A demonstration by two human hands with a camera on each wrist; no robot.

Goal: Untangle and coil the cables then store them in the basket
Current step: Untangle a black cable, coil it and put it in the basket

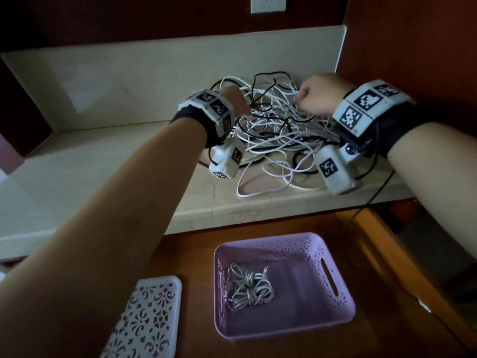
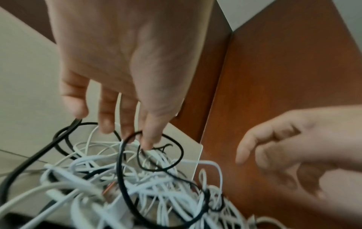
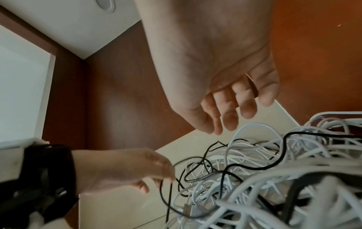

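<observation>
On the pale counter [image 1: 108, 161]: tangle of white and black cables [image 1: 278, 130], heaped toward the right back corner.
Left hand [image 1: 233, 102]: over the left edge of the tangle, fingers pointing down into it; fingertips [image 2: 149, 142] touching a thin black cable [image 2: 176, 155] whose loop runs round them; whether pinched or only touched, cannot tell.
Tangle relative to hands: directly below and between both, wrists just above its near side.
Right hand [image 1: 318, 95]: over the upper right of the tangle, a little above it, fingers [image 3: 231, 117] loosely bent and holding nothing, apart from the strands.
Below the counter edge, left: white patterned lid [image 1: 147, 321], lying flat on the wooden surface.
Below, right of the lid: pink basket [image 1: 333, 270], one coiled white cable [image 1: 247, 288] inside on its floor, well apart from both hands.
</observation>
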